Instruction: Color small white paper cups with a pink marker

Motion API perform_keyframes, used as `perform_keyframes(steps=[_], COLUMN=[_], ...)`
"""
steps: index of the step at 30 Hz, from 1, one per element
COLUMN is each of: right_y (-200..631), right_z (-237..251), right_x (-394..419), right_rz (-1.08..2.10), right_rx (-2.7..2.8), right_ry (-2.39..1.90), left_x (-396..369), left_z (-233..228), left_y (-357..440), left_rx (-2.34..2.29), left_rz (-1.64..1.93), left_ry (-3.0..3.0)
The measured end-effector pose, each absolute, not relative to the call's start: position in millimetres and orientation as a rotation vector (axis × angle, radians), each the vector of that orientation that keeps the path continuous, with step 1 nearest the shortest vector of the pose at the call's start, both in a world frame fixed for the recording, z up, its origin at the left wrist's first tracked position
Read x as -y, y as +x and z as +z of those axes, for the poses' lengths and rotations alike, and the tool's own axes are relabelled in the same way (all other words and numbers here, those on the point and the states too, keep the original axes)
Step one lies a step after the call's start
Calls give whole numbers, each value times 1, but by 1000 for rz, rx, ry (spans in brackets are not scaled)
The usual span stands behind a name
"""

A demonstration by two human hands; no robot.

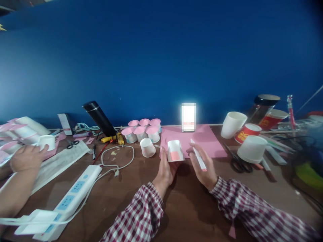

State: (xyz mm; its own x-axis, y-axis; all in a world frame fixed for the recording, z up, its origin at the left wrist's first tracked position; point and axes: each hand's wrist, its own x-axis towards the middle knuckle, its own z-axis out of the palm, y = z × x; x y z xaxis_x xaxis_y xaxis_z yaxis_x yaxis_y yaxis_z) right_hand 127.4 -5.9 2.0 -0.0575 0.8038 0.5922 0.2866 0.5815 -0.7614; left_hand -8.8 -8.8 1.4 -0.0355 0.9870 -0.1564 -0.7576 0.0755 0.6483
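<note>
Item: small white paper cup [175, 150], centre of the frame just below the middle, held on its side with a pink patch on its wall facing the camera. The left hand [165, 169] grips it from the left, thumb and fingers closed round the wall.

Handling: judged light, thin-walled and easily crushed; the rolled rim and the base are its stiffest parts, so a light pinch near either end is the safest hold. The mid-wall would likely dent under pressure.

Item: white marker pen with pink tip [199, 158], right of the cup, fingers of the right hand [203, 168] closed round its barrel. Rigid, light, smooth.

Surroundings: pink paper sheet [214, 141] behind the cup on the brown table [181, 208]; a lit phone [188, 117] standing at the sheet's far edge; a cluster of pink-topped cups [141, 129] left of centre; scissors [237, 161] at right; a power strip [75, 188] lower left. Another person's hand [27, 158] touches a white cup [47, 142] at the left edge.
</note>
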Motion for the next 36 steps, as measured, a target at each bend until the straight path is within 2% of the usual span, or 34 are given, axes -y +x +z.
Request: perform_keyframes(steps=[10,17,25,36], right_y=[127,131,134,133], right_z=[-10,-9,-7,-14], right_x=[1,0,-9,-17], right_rz=[543,552,539,599], right_rx=[1817,1740,1547,1534], right_ry=[-912,-919,-992,-1034], left_x=[9,12,12,8], left_z=[1,0,-9,-17], left_y=[-7,-4,-6,-3], left_rx=[-665,-782,-651,-1088], left_rz=[1435,1460,1405,1431], left_ry=[430,513,732,1084])
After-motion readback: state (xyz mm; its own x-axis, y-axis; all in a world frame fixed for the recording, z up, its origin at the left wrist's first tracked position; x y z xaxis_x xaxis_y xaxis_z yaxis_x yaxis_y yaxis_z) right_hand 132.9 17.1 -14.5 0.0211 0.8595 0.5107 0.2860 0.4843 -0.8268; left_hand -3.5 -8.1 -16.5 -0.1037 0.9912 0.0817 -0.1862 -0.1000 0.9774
